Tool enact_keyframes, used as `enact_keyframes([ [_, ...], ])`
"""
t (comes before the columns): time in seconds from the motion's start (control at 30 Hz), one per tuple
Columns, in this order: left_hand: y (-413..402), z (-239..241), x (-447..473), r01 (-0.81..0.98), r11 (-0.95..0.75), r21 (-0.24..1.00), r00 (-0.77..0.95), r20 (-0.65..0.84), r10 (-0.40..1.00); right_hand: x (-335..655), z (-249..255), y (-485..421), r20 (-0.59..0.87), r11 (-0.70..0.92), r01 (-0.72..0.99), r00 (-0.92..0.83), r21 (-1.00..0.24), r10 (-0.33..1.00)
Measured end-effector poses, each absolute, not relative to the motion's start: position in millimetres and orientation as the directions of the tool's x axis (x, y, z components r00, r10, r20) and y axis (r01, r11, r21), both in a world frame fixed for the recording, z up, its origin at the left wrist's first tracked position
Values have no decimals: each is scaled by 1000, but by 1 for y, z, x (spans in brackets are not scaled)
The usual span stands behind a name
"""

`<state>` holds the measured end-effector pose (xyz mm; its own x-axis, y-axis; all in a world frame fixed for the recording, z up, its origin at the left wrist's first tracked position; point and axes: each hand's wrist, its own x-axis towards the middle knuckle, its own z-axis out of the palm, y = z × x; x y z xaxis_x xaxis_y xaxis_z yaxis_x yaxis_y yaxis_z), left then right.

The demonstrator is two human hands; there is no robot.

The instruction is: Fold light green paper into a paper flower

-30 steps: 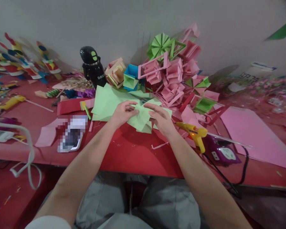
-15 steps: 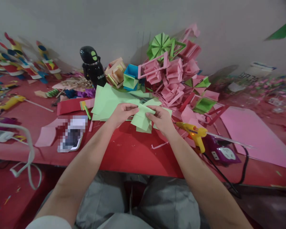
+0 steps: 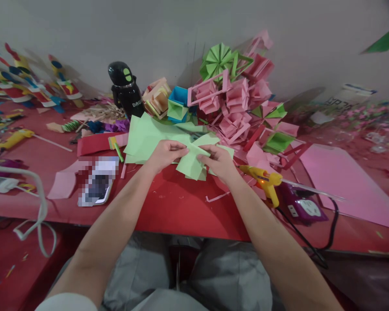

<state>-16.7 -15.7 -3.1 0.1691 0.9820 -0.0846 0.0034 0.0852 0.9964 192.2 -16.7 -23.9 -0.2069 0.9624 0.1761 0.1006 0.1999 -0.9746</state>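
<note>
Between my hands is a small piece of light green paper (image 3: 190, 163), its upper edge bent over. My left hand (image 3: 166, 154) pinches its upper left corner between thumb and fingers. At the upper right, my right hand (image 3: 221, 160) grips the same piece, thumb in front and fingers behind. More light green pieces lie right under and behind it on the red table. A large light green sheet (image 3: 149, 137) spreads out behind my left hand. Dark scissors (image 3: 194, 136) seem to lie partly covered by paper just beyond the hands.
A yellow glue gun (image 3: 262, 179) rests right of my right hand, beside a purple power strip (image 3: 303, 205). Folded pink paper shapes (image 3: 236, 97) pile up behind. A phone (image 3: 100, 181) lies left, with a black bottle (image 3: 126, 88) farther back. Pink sheet (image 3: 346, 185) lies right.
The green paper between my hands has tilted slightly, its lower left corner shifting a little left. Both hands keep their grip in nearly the same place.
</note>
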Motion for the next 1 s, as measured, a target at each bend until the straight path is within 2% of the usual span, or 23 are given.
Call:
enact_keyframes([
  [0.2, -21, 1, -15, 187, -28, 982, 207, -12, 978, 191, -21, -21, 159, 190, 121, -229, -974, 960],
  [0.43, -22, 3, -16, 264, -80, 961, 321, -10, 947, 189, -21, -22, 127, 159, 139, -213, -978, 969],
  [0.53, -23, 5, -16, 285, -112, 952, 376, -3, 927, 188, -21, -22, 136, 173, 137, -244, -975, 960],
  [1.0, -25, 7, -16, 306, -102, 947, 402, -31, 915, 189, -16, -25, 140, 180, 139, -258, -974, 956],
])
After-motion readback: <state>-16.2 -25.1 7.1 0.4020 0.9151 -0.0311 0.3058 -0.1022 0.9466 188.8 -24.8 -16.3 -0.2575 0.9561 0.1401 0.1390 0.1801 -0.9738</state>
